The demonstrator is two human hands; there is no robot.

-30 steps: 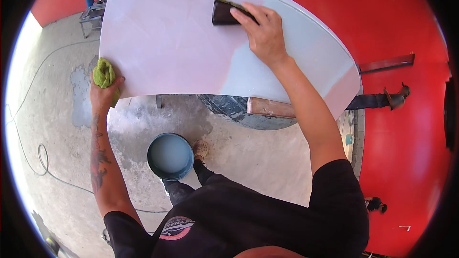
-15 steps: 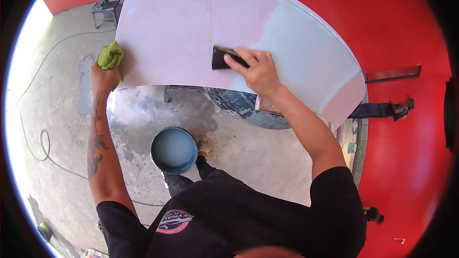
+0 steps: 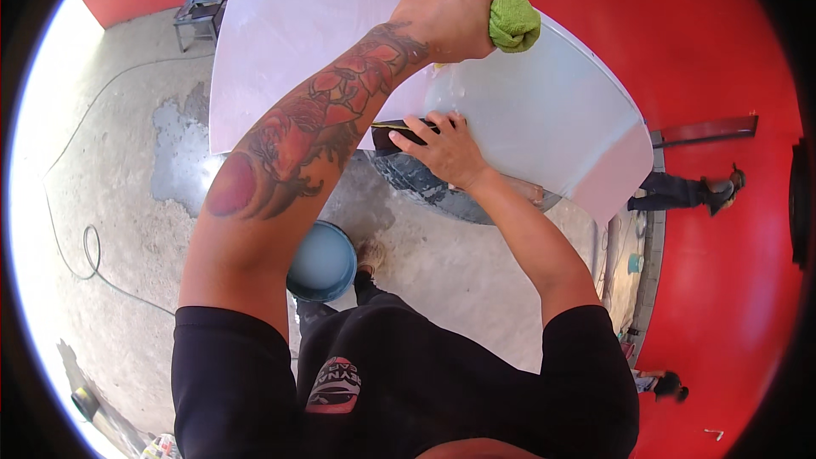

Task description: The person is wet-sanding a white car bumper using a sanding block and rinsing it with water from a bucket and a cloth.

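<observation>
Head view: left hand reaches across to the upper right of the white curved panel, fingers closed round a green cloth. Right hand lies lower, fingers flat, pressing a dark sanding block against the panel's lower edge (block long axis roughly horizontal, left of the fingertips). Blue bucket on the floor below

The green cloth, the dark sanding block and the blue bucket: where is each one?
green cloth (image 3: 513,22), head view, on the bunched end beside the left fist.
dark sanding block (image 3: 399,130), head view, on the part left of the right fingers.
blue bucket (image 3: 321,261), head view, on its inside.
</observation>
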